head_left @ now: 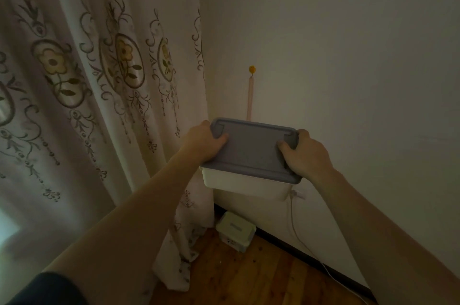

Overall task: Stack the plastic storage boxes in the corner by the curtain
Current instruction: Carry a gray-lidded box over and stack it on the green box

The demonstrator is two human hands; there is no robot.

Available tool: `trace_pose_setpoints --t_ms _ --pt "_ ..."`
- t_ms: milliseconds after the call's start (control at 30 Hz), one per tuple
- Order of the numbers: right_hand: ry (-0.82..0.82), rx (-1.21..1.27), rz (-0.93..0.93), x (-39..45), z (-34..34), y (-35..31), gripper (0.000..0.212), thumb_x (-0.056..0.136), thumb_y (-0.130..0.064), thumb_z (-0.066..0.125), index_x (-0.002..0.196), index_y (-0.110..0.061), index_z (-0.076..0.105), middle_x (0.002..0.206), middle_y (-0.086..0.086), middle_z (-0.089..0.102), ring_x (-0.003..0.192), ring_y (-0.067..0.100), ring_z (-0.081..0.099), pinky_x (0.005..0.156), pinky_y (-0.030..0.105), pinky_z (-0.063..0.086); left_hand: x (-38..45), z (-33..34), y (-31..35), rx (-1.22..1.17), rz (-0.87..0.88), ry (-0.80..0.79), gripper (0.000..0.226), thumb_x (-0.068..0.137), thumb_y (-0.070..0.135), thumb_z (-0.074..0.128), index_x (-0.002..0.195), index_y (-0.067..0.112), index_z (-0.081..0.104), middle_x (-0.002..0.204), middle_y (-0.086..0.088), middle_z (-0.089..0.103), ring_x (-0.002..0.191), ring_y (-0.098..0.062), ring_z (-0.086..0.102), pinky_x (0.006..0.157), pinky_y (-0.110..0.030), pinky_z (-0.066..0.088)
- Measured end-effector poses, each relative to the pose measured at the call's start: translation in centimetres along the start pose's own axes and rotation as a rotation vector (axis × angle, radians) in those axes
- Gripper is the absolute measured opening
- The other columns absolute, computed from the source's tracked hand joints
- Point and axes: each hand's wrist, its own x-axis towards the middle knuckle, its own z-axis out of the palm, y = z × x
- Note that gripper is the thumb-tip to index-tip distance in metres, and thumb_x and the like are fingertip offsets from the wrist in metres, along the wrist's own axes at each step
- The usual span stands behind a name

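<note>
Fingers curled over both short ends of the grey lid [251, 148], left hand [205, 141] and right hand [307, 152] gripping the box [245, 186] in mid-air above a smaller box [235, 231] on the floor [261, 277] beside the curtain [99, 85].

Both arms extended forward; left hand [202, 141] and right hand [307, 152] curled over opposite ends of held load, thumbs on top.

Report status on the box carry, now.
Both grips on: left hand, right hand holding grey-lidded white plastic box aloft. Small white lidded box on floor below. White cable nearby.
</note>
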Motion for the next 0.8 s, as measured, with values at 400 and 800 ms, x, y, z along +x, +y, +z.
trace_pose_setpoints --t_ms 400,800 --pt "-0.051 -0.035 0.094 10.6 5.7 4.0 0.057 0.093 -0.053 0.049 0.129 -0.01 0.042 0.105 0.012 0.064 0.079 0.026 0.054 0.068 0.032 0.042 11.2 7.4 -0.3 -0.019 0.0 -0.101 0.058 0.088 0.058 0.057 0.118 0.009 0.048 0.111 -0.011 0.059 0.091 -0.028 0.055 0.072 -0.034 0.042" --pt "-0.075 -0.1 0.26 18.8 16.3 5.7 0.061 0.093 -0.054 0.051 0.133 -0.01 0.04 0.11 0.016 0.064 0.093 0.035 0.062 0.069 0.033 0.042 22.6 16.6 -6.6 -0.086 0.042 -0.207 0.049 0.087 0.053 0.059 0.111 0.012 0.05 0.104 -0.01 0.061 0.088 -0.029 0.059 0.064 -0.033 0.038"
